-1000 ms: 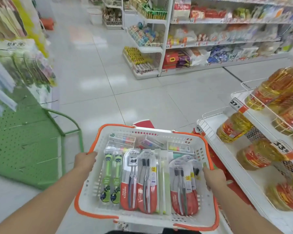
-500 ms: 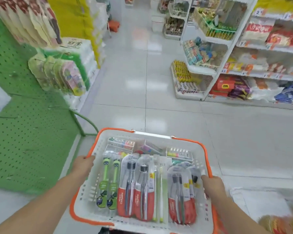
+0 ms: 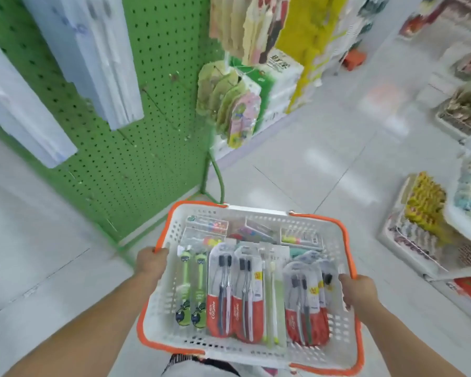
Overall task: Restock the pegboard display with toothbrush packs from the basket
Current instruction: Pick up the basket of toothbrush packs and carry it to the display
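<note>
I carry a white basket (image 3: 256, 220) with an orange rim in front of me. My left hand (image 3: 150, 262) grips its left rim and my right hand (image 3: 358, 291) grips its right rim. Inside lie several toothbrush packs: a green children's pair (image 3: 192, 289), red-based packs (image 3: 233, 292) in the middle and another red-based stack (image 3: 306, 300) at the right, with small boxes (image 3: 207, 227) along the far end. The green pegboard (image 3: 152, 110) stands to the upper left, just beyond the basket, with pale blue packs (image 3: 98, 53) hanging on it.
Yellow-green and pink hanging packs (image 3: 229, 110) sit at the pegboard's right edge, with stacked paper goods (image 3: 280, 85) behind. The pegboard's green frame leg (image 3: 218, 175) reaches the floor near the basket. A low white shelf (image 3: 424, 240) of goods stands at the right. Grey tiled floor (image 3: 310, 159) lies ahead.
My view has swung left, bringing the green pegboard close ahead. The oil-bottle shelf on the right has dropped out of view. Both hands keep their grip on the basket rim.
</note>
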